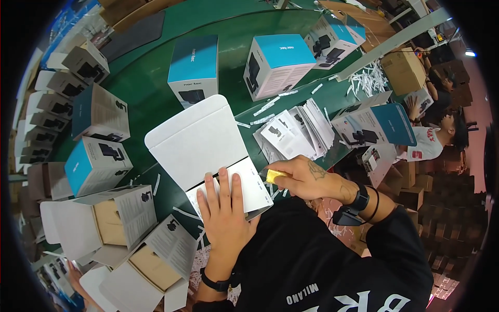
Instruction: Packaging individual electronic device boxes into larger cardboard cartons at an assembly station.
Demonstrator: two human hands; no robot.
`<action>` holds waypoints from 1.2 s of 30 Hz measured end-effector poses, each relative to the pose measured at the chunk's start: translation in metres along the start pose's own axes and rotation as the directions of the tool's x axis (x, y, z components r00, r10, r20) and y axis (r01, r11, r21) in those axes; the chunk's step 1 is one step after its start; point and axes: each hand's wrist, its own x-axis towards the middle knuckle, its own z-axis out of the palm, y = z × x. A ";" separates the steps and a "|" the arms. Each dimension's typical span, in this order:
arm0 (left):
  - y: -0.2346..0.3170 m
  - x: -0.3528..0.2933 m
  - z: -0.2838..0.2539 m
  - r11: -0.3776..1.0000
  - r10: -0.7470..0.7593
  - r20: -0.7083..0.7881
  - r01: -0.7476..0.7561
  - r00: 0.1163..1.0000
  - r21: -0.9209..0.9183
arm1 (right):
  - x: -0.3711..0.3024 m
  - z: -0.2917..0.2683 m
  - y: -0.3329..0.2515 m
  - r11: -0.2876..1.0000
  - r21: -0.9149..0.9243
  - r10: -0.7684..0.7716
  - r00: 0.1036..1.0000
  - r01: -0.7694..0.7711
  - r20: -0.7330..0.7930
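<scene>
The left hand (224,218) lay flat on the open white box (196,143), its fingers slightly spread. Beside the box's right edge, the right hand (304,177) held a small yellow object (274,176) between curled fingers. The box sat by the green tabletop's near side, close to some leaflets (292,134).

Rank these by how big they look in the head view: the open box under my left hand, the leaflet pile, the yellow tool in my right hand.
Largest to smallest:
1. Open box
2. Leaflet pile
3. Yellow tool
</scene>
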 end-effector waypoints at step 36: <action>-0.007 -0.026 0.000 0.991 0.103 -0.032 -0.106 0.994 -0.084 | -0.040 -0.093 0.048 0.516 -0.772 0.184 0.929 -0.370 -0.322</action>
